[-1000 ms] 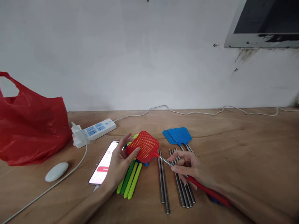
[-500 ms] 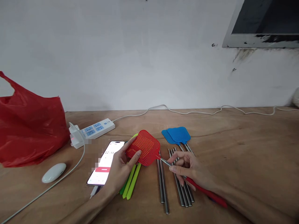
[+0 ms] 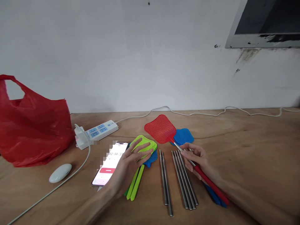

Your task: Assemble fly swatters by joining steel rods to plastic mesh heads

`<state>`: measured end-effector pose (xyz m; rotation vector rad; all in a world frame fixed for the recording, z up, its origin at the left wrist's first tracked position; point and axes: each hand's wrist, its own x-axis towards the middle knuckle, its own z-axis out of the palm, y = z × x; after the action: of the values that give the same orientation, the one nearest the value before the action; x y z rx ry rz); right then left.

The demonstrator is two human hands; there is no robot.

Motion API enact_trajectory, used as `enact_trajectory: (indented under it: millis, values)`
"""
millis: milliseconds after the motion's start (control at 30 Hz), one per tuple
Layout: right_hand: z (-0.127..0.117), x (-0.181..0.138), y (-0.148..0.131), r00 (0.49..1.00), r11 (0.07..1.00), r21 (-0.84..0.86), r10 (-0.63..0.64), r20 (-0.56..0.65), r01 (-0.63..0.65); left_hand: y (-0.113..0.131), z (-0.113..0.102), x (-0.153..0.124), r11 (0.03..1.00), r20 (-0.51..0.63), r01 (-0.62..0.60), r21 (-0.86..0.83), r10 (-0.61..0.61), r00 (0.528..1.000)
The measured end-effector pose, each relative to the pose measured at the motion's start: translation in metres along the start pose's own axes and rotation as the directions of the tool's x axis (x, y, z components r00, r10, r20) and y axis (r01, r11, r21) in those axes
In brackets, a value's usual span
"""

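My right hand (image 3: 195,157) is closed round the metal shaft of a red fly swatter (image 3: 160,128), whose mesh head hangs just above the blue swatter heads (image 3: 184,136) at the back. Its red handle (image 3: 211,184) runs back along my right wrist. My left hand (image 3: 131,164) is open, fingers spread flat on a green swatter head (image 3: 143,145) that lies on a pile of green and blue swatters. Several bare metal rods (image 3: 184,178) lie between my hands.
A phone (image 3: 110,164) with a lit timer screen lies left of my left hand. Further left are a white mouse-like object (image 3: 60,172), a white power strip (image 3: 96,132) with its cable, and a red plastic bag (image 3: 32,125). The wooden table (image 3: 246,150) meets a white wall.
My left hand let go of the red swatter head and dropped onto the green swatter pile. My right hand swung the red swatter rightwards and away, over the blue heads.
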<state>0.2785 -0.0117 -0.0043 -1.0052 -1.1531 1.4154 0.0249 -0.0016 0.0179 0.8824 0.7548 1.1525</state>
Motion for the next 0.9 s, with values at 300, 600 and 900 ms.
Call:
enact_trajectory:
  millis: [300, 600, 900]
  values:
    - [0.001, 0.004, 0.004, 0.986, 0.996, 0.088, -0.018, -0.164, 0.032, -0.01, 0.002, -0.008, 0.992, 0.211, 0.077, 0.101, -0.097, 0.973]
    - [0.004, 0.005, -0.001, 0.993, 0.999, -0.018, 0.043, -0.109, -0.045, -0.012, 0.0, -0.007, 0.98, 0.133, 0.051, 0.192, -0.078, 0.988]
    - [0.003, 0.006, 0.003, 0.997, 0.997, -0.057, 0.051, -0.051, -0.054, -0.006, -0.002, -0.007, 0.99, 0.112, -0.005, 0.144, -0.011, 0.994]
